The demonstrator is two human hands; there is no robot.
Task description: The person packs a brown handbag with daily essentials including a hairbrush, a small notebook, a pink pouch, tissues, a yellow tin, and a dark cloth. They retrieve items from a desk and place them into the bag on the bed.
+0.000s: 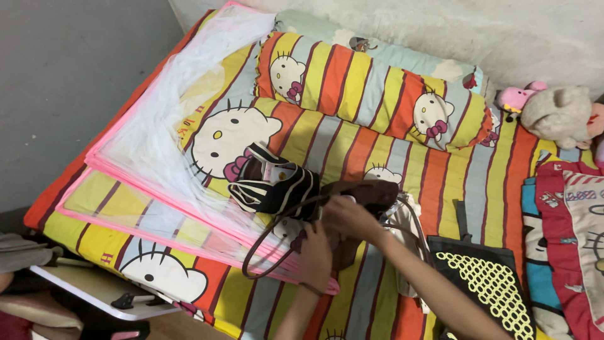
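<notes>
Brown handbag (368, 194) under both hands' grip

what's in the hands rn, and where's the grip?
Both hands are on the brown handbag. Right hand grips its top edge near the opening; left hand is on the body below, by the looped strap. Finger positions are unclear.

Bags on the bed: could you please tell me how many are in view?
3: a brown bag under both hands, a black-and-white striped bag just left of it, and a black bag with yellow mesh at lower right. Others may be hidden.
</notes>
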